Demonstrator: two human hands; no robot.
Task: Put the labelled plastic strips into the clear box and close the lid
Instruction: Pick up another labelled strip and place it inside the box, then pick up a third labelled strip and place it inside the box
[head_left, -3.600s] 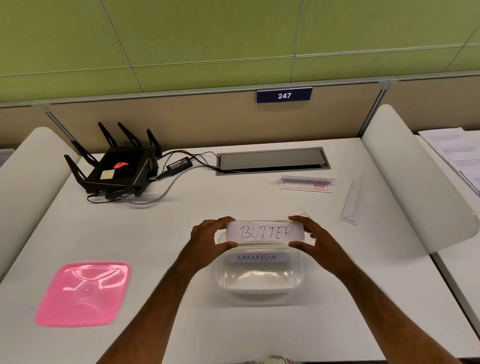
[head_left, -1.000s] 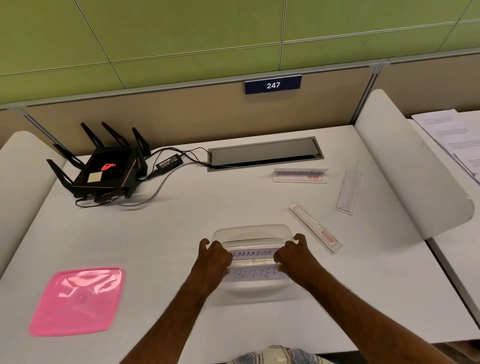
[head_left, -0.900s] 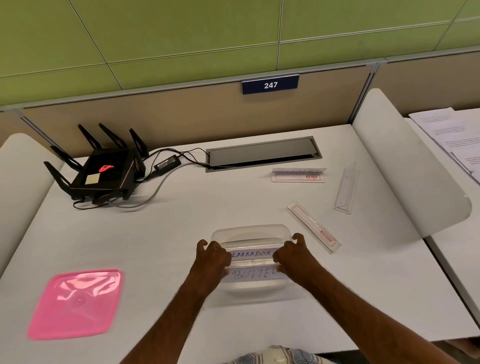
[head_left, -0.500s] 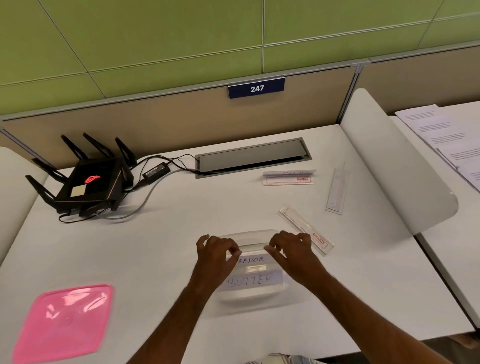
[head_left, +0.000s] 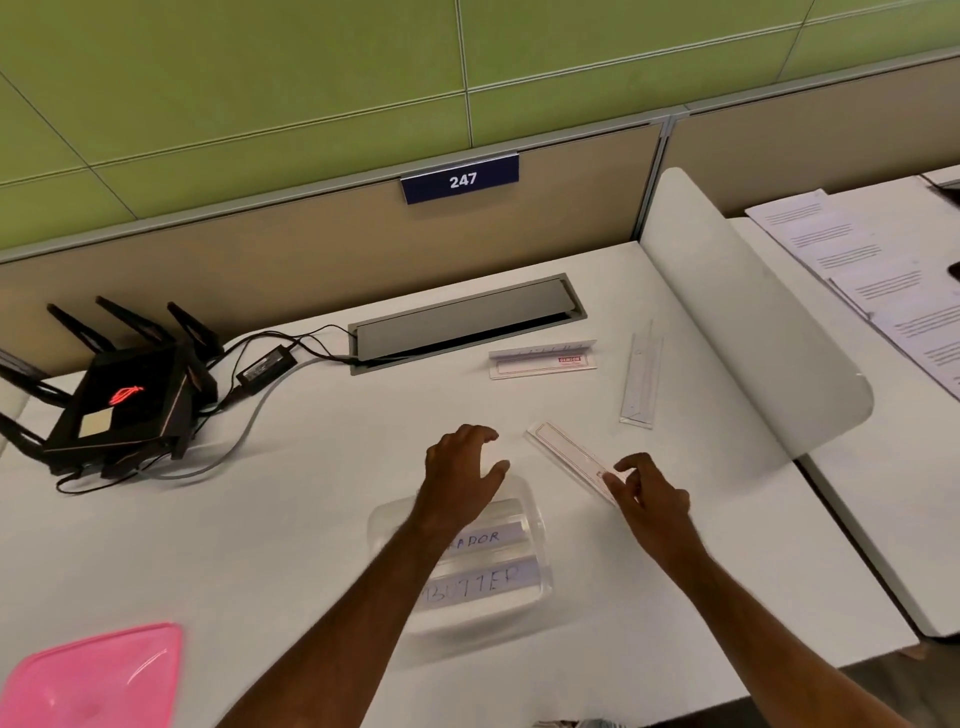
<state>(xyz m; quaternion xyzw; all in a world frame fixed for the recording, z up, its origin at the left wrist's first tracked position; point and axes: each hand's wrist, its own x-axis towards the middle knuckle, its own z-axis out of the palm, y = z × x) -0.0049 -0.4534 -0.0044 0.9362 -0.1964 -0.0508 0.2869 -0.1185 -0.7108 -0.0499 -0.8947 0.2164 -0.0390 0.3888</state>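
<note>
Strips lie in and around the box: two labelled ones rest flat inside the clear box (head_left: 537, 525), "BUTTER" (head_left: 480, 584) nearest the person and the other (head_left: 491, 538), of which only "ADOR" shows, just beyond it at 12 o'clock. The left hand (head_left: 460, 475) hovers over the box's far rim, fingers spread and loosely bent, holding nothing; its forearm crosses the box and hides the labels' left ends. The right hand (head_left: 652, 499) is at 3 o'clock of the left, outside the box, with its fingertips (head_left: 621, 475) at the near end of a third strip (head_left: 571, 457). Whether they pinch it or only touch it cannot be told. That strip lies slantwise on the desk (head_left: 260, 519), running off toward 10 o'clock from the right hand. Two more strips sit farther out: one (head_left: 543, 361) at 12 o'clock of the hands beside the cable hatch (head_left: 467, 322), one (head_left: 640, 376) at 1 o'clock, lying nearly lengthwise away from the person. A pink lid (head_left: 93, 678) is at 8 o'clock of the box, well apart, at the desk's near corner. A black router (head_left: 119, 410) stands at 10 o'clock.
</note>
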